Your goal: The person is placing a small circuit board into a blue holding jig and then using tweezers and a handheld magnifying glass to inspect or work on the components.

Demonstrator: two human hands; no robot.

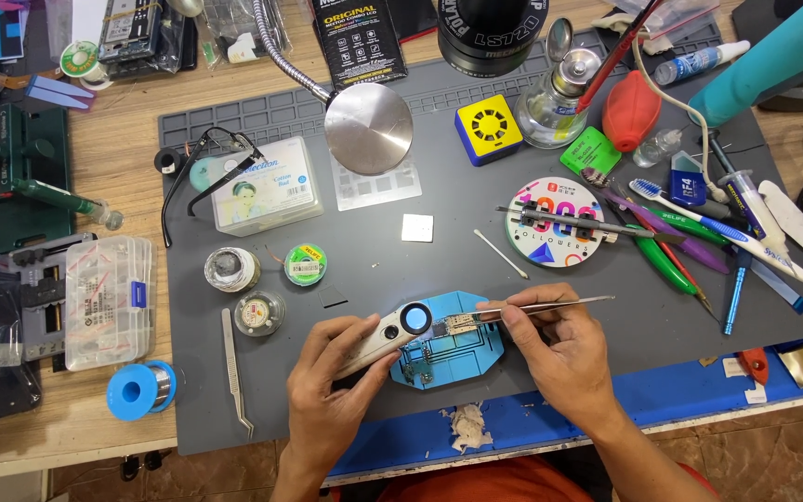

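Cluttered with tools, the wooden bench carries a grey silicone mat (476, 279), and near its front edge sits a blue holder plate (476, 349) with a small circuit board (459, 324) clamped on top. The left hand (332, 386) is wrapped around a lit pocket magnifier (392, 330) just left of the board, while the right hand (564, 358) pinches slim tweezers (541, 306). Their long axis runs left-right, tips touching the board's right end, so the right hand is nearer.
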